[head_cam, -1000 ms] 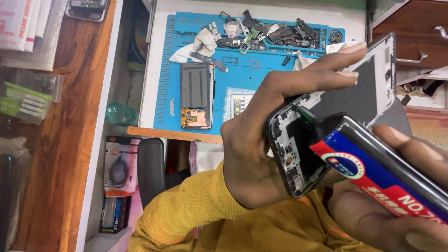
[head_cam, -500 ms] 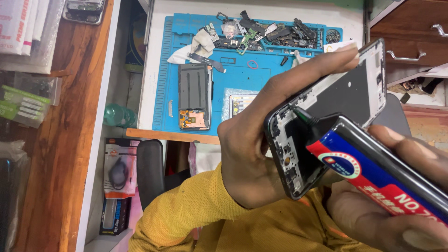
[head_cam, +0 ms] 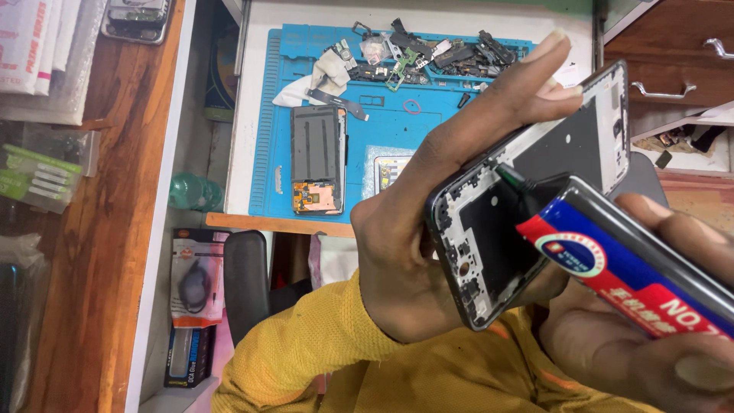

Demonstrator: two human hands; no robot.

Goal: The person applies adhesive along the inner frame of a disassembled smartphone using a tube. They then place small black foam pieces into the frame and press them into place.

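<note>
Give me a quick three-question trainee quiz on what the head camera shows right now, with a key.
1. True or false: the left hand holds the opened phone frame by its edge.
2. What touches the inside of the frame? A) tweezers B) the black nozzle of the glue tube C) a screwdriver
3. Fill in: the other opened phone lies on the ____ mat.

Key: 1 true; 2 B, with the tube in the right hand; 3 blue.
</note>
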